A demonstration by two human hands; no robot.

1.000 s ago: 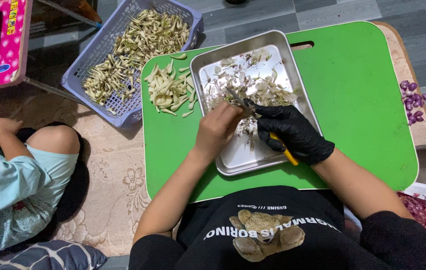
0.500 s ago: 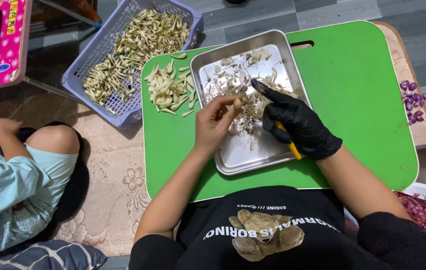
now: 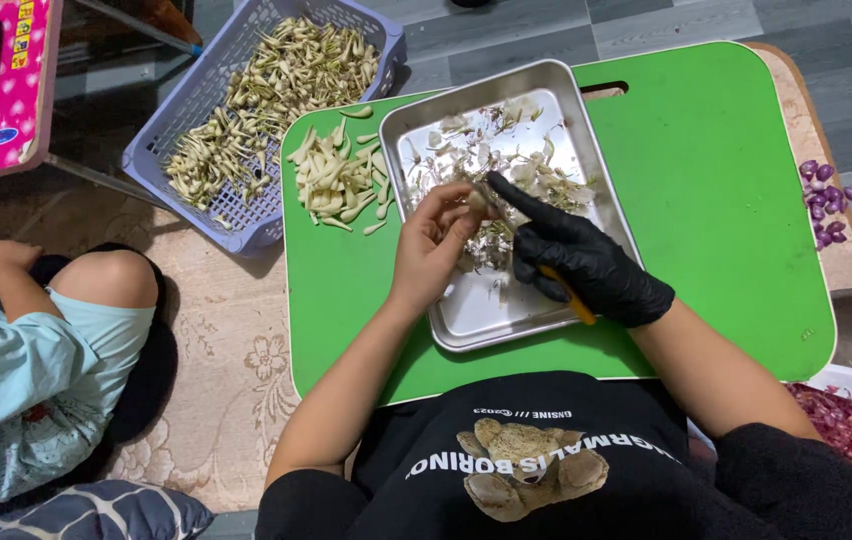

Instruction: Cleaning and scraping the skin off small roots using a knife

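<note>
Over the steel tray [image 3: 466, 330], the bare left hand [image 3: 433, 245] pinches a small pale clove [image 3: 477, 204] at its fingertips, lifted higher than a second ago. Just right of it, the black-gloved right hand [image 3: 586, 265] grips a yellow-handled knife [image 3: 568, 292], its forefinger now stretched toward the clove instead of curled down among the peelings [image 3: 546, 180], so the paring looks underway.

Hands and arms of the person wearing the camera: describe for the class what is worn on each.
The left hand is bare, with no glove, ring or watch to be seen, and its forearm is uncovered. The right hand wears a snug, slightly glossy black glove that ends at the wrist; its forearm is bare too. Dark sleeves start near the elbows.
</note>
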